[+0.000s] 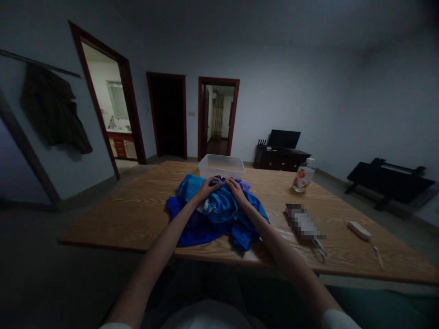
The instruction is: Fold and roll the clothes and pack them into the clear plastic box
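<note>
A heap of blue clothes (219,208), shiny and crumpled, lies near the front edge of the wooden table. Bright blue, deep blue and some purple cloth (245,184) show in it. On top of the heap, my left hand (207,188) has its fingers bent into the blue cloth. Close beside it, my right hand (236,188) also grips the cloth, with its fingertips partly hidden. A clear plastic box (221,165) stands just behind the heap, its lower front covered by the clothes.
On the right of the table (137,214) stand a labelled bottle (303,176), a blurred packet (303,223) and a small white case (359,230) with a short pale strip near it. A television (284,139) rests on a dark cabinet by the far wall.
</note>
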Tool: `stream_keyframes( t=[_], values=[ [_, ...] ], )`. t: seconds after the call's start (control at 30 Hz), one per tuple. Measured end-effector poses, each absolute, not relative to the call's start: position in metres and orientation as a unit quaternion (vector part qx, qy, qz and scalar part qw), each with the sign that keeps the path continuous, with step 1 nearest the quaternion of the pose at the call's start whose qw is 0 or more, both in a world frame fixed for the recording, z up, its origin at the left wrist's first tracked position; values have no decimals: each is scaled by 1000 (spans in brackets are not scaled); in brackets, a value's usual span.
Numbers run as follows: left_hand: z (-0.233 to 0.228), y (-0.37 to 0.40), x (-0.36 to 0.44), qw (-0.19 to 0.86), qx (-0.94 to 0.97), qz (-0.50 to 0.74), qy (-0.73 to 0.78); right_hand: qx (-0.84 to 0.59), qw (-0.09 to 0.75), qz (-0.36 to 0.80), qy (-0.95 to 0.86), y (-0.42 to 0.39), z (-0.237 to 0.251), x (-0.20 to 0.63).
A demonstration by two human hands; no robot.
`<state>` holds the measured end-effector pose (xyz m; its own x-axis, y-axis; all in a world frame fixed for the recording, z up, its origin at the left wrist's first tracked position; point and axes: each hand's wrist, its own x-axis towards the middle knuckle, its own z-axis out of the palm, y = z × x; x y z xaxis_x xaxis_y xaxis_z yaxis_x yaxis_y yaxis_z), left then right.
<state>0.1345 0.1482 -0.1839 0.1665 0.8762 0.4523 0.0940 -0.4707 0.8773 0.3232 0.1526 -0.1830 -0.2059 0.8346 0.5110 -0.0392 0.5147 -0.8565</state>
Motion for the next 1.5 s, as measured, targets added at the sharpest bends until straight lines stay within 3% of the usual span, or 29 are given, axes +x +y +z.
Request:
stream_keyframes(
  t=[0.63, 1.5],
  values=[
    [-189, 154, 136, 316, 700, 520, 374, -232, 531, 472, -664, 156, -189, 323],
    [-185, 151, 135, 359, 686, 529, 348, -269, 538, 403, -690, 157, -184, 323]
  ],
)
